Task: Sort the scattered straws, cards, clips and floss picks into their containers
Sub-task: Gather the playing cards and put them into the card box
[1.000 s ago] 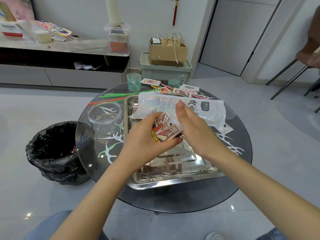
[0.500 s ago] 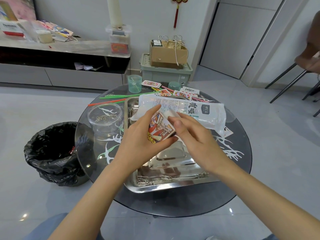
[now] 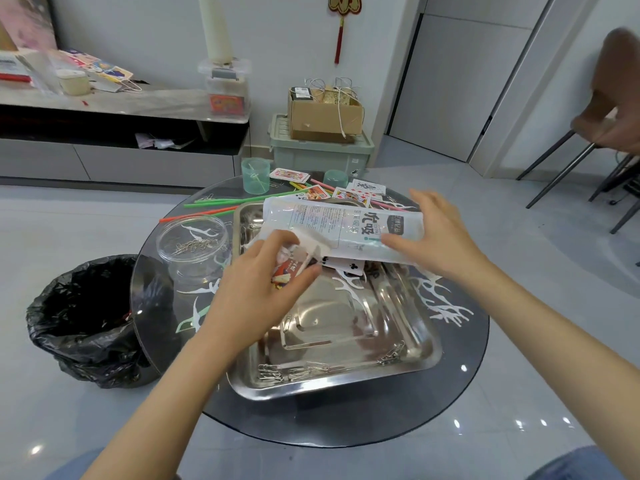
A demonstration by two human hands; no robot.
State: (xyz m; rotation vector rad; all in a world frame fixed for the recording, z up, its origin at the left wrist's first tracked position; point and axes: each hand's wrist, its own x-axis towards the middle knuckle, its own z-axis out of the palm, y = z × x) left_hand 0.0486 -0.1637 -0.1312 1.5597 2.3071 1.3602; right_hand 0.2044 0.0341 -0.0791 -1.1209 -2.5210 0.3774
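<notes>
My left hand point(image 3: 263, 285) grips a card box point(image 3: 287, 268) with a red picture and white flap, over the steel tray point(image 3: 426, 355). My right hand point(image 3: 436, 233) lies with straight fingers on a clear plastic straw bag point(image 3: 332, 223) across the tray's far end. A loose card point(image 3: 349, 266) with a club peeks out under the bag. Paper clips point(image 3: 294, 370) lie along the tray's near wall. Green and orange straws point(image 3: 221, 206) and more cards point(image 3: 289, 174) lie at the table's far side. A clear round tub point(image 3: 194, 244) holds clips.
Two green cups point(image 3: 255, 175) stand at the far edge of the round glass table point(image 3: 457, 382). A black-lined bin point(image 3: 83, 317) sits on the floor at left. Behind are a green crate with a cardboard box point(image 3: 325, 112), a low shelf and chair legs at right.
My right hand left the card box and moved right onto the straw bag. My left hand kept the box and lowered it a little towards the tray.
</notes>
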